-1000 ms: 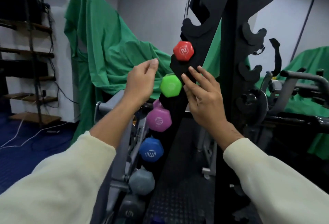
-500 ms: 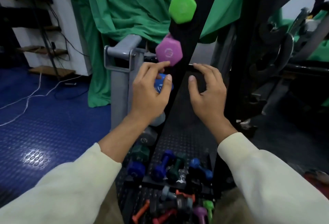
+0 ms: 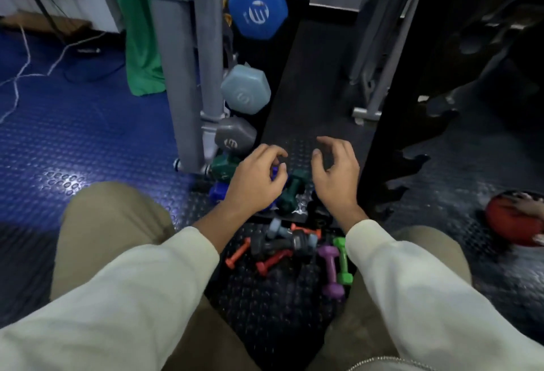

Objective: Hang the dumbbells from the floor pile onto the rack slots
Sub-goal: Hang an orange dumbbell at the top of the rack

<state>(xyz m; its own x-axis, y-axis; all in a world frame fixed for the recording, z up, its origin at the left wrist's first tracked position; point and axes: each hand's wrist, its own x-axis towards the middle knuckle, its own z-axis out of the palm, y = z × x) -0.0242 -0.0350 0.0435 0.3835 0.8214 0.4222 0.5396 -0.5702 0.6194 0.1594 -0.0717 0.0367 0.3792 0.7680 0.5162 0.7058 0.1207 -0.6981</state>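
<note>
A pile of small dumbbells lies on the dark floor mat between my knees: orange and red ones (image 3: 272,260), a dark grey one (image 3: 279,245), a purple one (image 3: 331,267), a green one (image 3: 343,260), a dark green one (image 3: 293,189) and a blue one (image 3: 217,191). My left hand (image 3: 254,179) and my right hand (image 3: 334,173) hover just above the pile, fingers loosely curled, holding nothing. On the rack's left side hang a blue dumbbell (image 3: 257,7), a light grey-blue one (image 3: 245,89) and a grey one (image 3: 234,138). The black rack post (image 3: 391,105) with its slots stands right of my right hand.
A grey metal machine frame (image 3: 182,76) stands left of the rack, with green cloth (image 3: 141,32) behind it. Blue studded flooring (image 3: 73,135) with white cables lies to the left. A red round object (image 3: 515,217) sits on the floor at the right edge.
The view has dropped from the rack's upper slots to the floor. Both hands have come down from the hung dumbbells to just above the pile, still holding nothing.
</note>
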